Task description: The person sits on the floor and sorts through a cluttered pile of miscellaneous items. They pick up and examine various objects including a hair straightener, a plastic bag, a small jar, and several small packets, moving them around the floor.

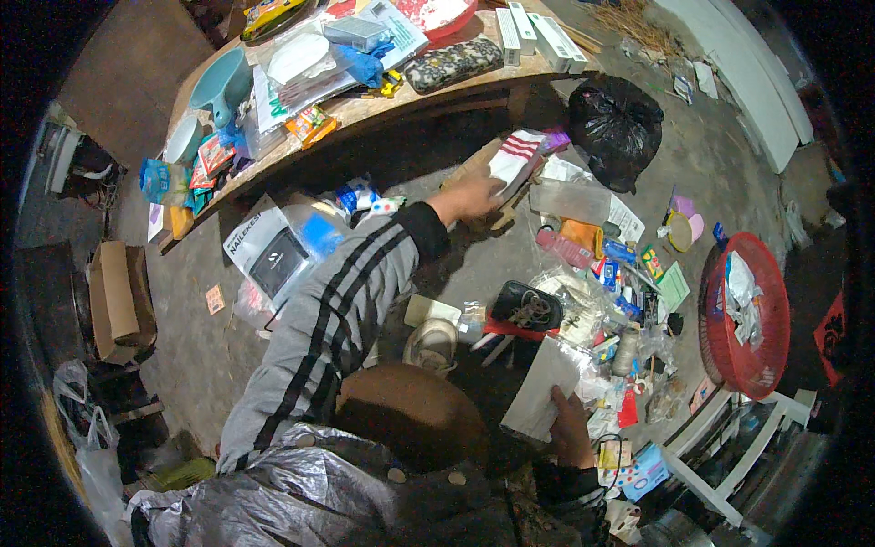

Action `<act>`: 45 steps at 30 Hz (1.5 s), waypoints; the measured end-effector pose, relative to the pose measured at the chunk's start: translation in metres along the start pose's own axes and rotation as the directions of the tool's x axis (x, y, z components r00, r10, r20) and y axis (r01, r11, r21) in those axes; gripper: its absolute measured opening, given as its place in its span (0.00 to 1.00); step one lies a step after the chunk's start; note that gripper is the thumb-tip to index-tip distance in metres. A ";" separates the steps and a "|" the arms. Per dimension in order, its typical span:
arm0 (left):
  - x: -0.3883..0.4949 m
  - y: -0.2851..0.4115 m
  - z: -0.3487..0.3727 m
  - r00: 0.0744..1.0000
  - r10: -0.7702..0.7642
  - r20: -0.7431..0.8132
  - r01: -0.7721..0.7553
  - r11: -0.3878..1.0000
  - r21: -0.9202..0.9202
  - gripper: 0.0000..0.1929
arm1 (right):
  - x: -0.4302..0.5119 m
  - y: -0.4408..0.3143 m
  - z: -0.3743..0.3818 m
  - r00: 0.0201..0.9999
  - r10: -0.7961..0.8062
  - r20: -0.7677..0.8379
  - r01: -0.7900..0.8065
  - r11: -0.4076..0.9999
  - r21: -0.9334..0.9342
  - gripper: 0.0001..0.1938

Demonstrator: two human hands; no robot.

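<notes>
My left hand [468,198] reaches forward and touches the near end of white socks with red stripes [516,154], which lie on a piece of cardboard on the floor; whether its fingers grip them I cannot tell. Close to my body, my right hand [571,427] holds a flat grey-white box or board [540,393] by its right edge. Between my hands lie a black plastic tray [526,305] with a tangled cord in it and a beige shoe [432,344]. A clear plastic box [571,199] sits right of the socks.
A wooden table [383,113] with packets, a light-blue scoop [222,82] and small boxes stands ahead. Mixed small items cover the floor at right, beside a red plastic basket [745,314]. A black plastic bag [615,133] lies beyond. A cardboard box [122,301] stands at left.
</notes>
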State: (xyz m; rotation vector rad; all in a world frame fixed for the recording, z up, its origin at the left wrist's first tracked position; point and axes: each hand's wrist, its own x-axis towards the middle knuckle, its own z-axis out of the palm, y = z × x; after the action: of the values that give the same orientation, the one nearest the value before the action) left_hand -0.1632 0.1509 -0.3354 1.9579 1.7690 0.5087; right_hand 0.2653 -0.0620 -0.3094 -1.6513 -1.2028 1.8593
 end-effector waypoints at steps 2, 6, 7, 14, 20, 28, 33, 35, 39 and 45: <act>-0.015 0.002 0.012 0.996 -0.067 0.064 0.063 0.996 0.061 0.26 | -0.005 -0.012 0.000 0.970 0.238 -0.049 -0.237 0.971 0.028 0.22; -0.029 0.019 0.009 0.991 -0.075 -0.111 0.085 0.992 0.089 0.31 | -0.009 -0.024 0.006 0.982 0.185 -0.030 -0.184 0.982 0.039 0.22; -0.028 0.022 0.006 0.986 -0.086 -0.144 0.100 0.991 0.088 0.31 | -0.011 -0.024 0.005 0.999 0.051 -0.009 -0.052 0.985 -0.162 0.22; -0.005 -0.010 0.015 0.908 -0.268 -0.323 0.205 0.955 -0.215 0.17 | -0.011 0.012 -0.019 0.917 -0.311 0.252 0.390 0.552 -0.737 0.21; -0.012 -0.026 0.016 0.880 -0.286 -0.379 0.251 0.958 -0.139 0.20 | 0.008 0.048 -0.016 1.000 -0.022 0.016 0.023 0.999 -0.049 0.22; -0.030 0.009 0.007 0.916 -0.200 -0.348 0.282 0.938 0.201 0.26 | 0.007 0.022 -0.020 0.988 0.151 -0.031 -0.154 0.973 -0.170 0.38; -0.072 -0.006 0.006 0.817 0.073 -0.572 -0.011 0.994 0.112 0.21 | -0.004 0.025 -0.022 0.992 -0.047 0.115 0.074 0.968 -0.240 0.30; -0.107 -0.012 0.012 0.892 -0.066 -0.447 0.027 0.995 -0.092 0.22 | -0.003 0.031 -0.022 0.995 -0.070 0.074 0.091 0.931 -0.352 0.26; -0.190 -0.004 0.053 0.964 -0.182 0.192 0.217 0.960 -0.177 0.19 | 0.002 0.022 -0.007 1.000 -0.001 -0.014 0.000 0.998 -0.062 0.23; -0.229 -0.005 0.083 0.961 -0.107 0.256 0.070 0.986 0.151 0.19 | -0.006 -0.040 0.021 0.936 0.350 -0.044 -0.316 0.887 0.337 0.24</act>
State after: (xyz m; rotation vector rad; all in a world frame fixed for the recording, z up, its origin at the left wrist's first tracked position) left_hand -0.1467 -0.0832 -0.4005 1.9248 1.7506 0.0878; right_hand 0.2372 -0.0511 -0.2749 -1.8168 -0.5498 2.0074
